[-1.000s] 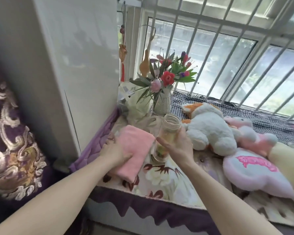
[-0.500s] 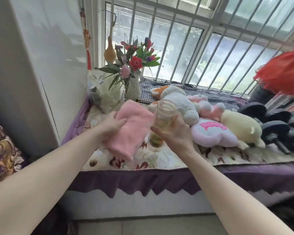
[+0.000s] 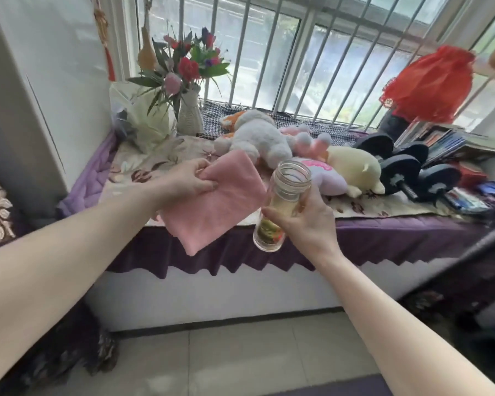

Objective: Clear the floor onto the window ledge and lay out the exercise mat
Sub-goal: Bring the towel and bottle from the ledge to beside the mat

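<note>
The left hand (image 3: pixel 183 181) is left of centre in the frame, its fingers (image 3: pixel 206 186) pinched on the upper left corner of a folded pink towel (image 3: pixel 215 204). The towel slopes down across the front edge of the window ledge (image 3: pixel 383 235), its lower corner hanging in front of the purple scalloped cover. Whether the rest of it rests on the ledge or is lifted cannot be told.

The right hand (image 3: pixel 306 221) is just right of the towel, at the centre of the frame, its fingers (image 3: pixel 275 214) wrapped around a clear glass jar (image 3: pixel 283 204). The jar has no lid, is tilted slightly, and holds pale yellow liquid with green and red bits at the bottom. It is held in front of the ledge edge, touching nothing but the hand.

On the ledge behind the hands lie soft toys: a white and orange one (image 3: pixel 257 138), a pink one (image 3: pixel 312 144), a yellow one (image 3: pixel 355 167) and a pale pink cushion (image 3: pixel 326 178). At the upper left stands a white vase of flowers (image 3: pixel 189 110). To the right are black dumbbells (image 3: pixel 403 170), a stack of books (image 3: pixel 446 141) and a red lamp (image 3: pixel 429 84). The tiled floor (image 3: pixel 240 358) fills the bottom of the frame, with a dark purple strip at the lower edge.
</note>
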